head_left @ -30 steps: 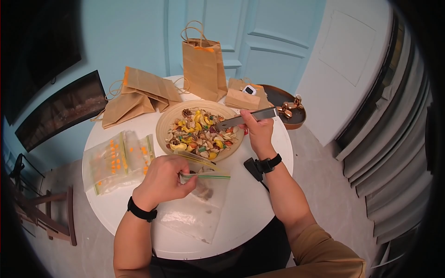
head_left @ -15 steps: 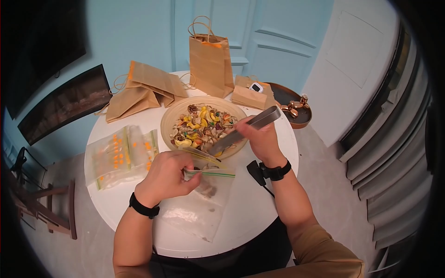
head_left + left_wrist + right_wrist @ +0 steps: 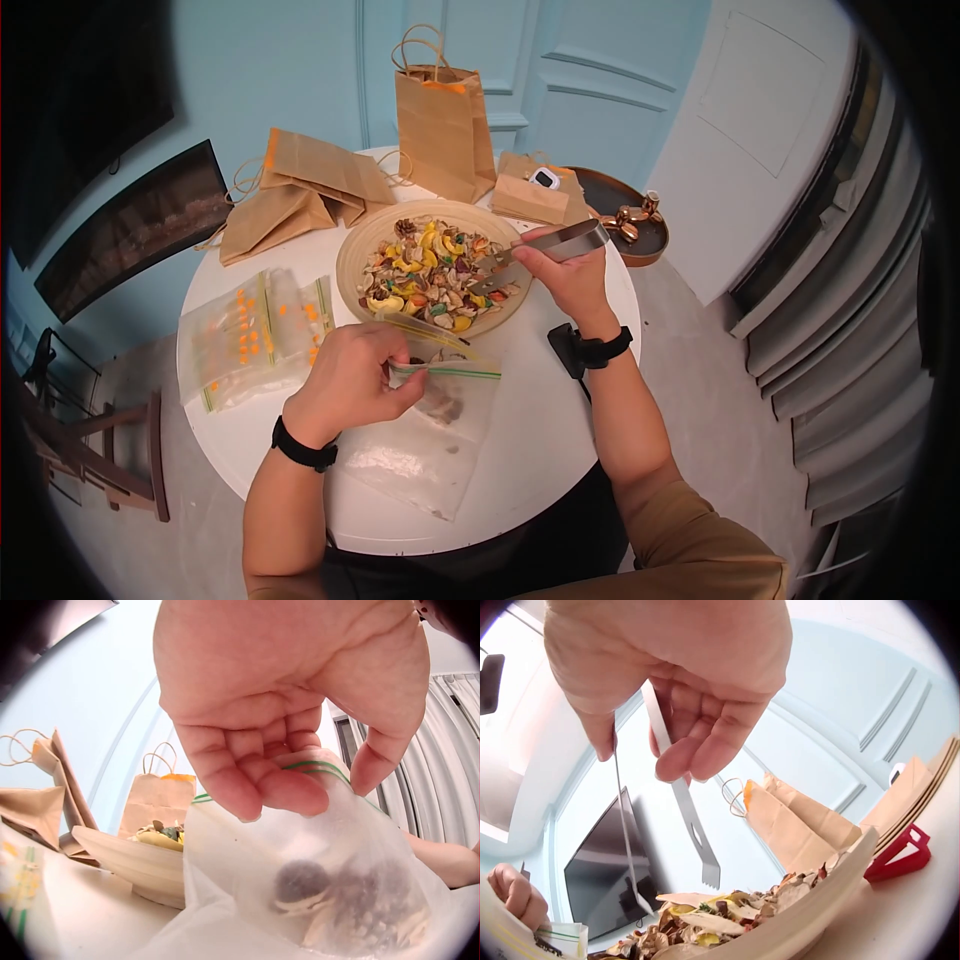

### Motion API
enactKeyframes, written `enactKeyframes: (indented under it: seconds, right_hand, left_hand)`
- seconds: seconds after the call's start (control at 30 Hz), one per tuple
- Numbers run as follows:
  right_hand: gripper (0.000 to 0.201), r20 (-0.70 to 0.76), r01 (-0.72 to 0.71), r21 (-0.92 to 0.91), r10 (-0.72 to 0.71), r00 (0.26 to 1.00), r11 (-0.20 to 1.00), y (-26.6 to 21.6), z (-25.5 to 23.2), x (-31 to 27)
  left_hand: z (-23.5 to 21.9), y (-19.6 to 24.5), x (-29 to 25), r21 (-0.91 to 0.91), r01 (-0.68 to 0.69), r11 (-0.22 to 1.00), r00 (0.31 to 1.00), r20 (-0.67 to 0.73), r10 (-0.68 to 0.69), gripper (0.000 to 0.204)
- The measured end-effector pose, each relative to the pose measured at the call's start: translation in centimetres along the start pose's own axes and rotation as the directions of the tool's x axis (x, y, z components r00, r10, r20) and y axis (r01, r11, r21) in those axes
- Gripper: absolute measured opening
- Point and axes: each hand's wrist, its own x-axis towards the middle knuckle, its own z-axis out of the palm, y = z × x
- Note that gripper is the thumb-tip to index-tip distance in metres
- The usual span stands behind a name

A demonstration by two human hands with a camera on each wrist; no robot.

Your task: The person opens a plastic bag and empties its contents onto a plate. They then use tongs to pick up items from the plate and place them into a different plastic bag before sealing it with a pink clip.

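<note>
My left hand [image 3: 350,385] pinches the rim of a clear zip bag [image 3: 410,475] between thumb and fingers. The bag's mouth is partly spread, and dried brown pieces [image 3: 367,900] lie inside it. My right hand [image 3: 572,285] holds metal tongs [image 3: 572,243] over a wide, pale bowl [image 3: 349,270]. Colourful potpourri [image 3: 425,262] fills that bowl, with yellow, green and orange bits and a pine cone. In the right wrist view the tongs' two arms stand apart, their tips close over the potpourri with nothing between them.
More zip bags [image 3: 235,345] with orange marks lie at the left. Brown paper bags [image 3: 435,130] stand and lie along the back, near a small white timer [image 3: 544,178]. A dark round tray [image 3: 590,190] sits at the back right. Beside the bowl is a red object [image 3: 904,859].
The tongs went from the bowl toward the zip bag's mouth, then back over the bowl's right side. My left hand keeps pinching the bag's rim.
</note>
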Motion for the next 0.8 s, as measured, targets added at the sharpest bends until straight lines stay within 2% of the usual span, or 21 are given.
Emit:
enactKeyframes:
  seconds: [0.07, 0.17, 0.37, 0.67, 0.8]
  right_hand:
    - [0.023, 0.055, -0.043, -0.002, 0.043, 0.998, 0.999, -0.2, -0.5, 0.0]
    - [0.024, 0.147, -0.029, -0.034, 0.033, 0.989, 0.999, -0.2, -0.7, 0.0]
    - [0.021, 0.191, -0.094, -0.107, 0.114, 0.975, 0.99, 0.2, -0.3, -0.2]
    - [0.017, 0.154, -0.083, -0.197, 0.114, 0.981, 0.977, 1.2, 0.0, 0.0]
    - [0.016, 0.144, -0.09, -0.17, 0.115, 0.983, 0.981, 1.8, -0.2, 0.0]
  left_hand:
    - [-0.1, 0.0, 0.0, 0.009, -0.003, 1.0, 1.0, -0.002, 0.003, 0.025]
    - [0.0, 0.0, -0.1, 0.011, -0.005, 1.0, 1.0, -0.003, 0.005, 0.025]
    - [-0.2, 0.2, 0.0, 0.022, -0.01, 1.0, 1.0, -0.002, 0.011, 0.024]
    - [-0.2, 0.2, -0.1, 0.022, -0.019, 1.0, 1.0, -0.014, 0.02, 0.025]
    - [-0.2, 0.3, -0.1, 0.017, -0.006, 1.0, 1.0, -0.006, 0.006, 0.025]
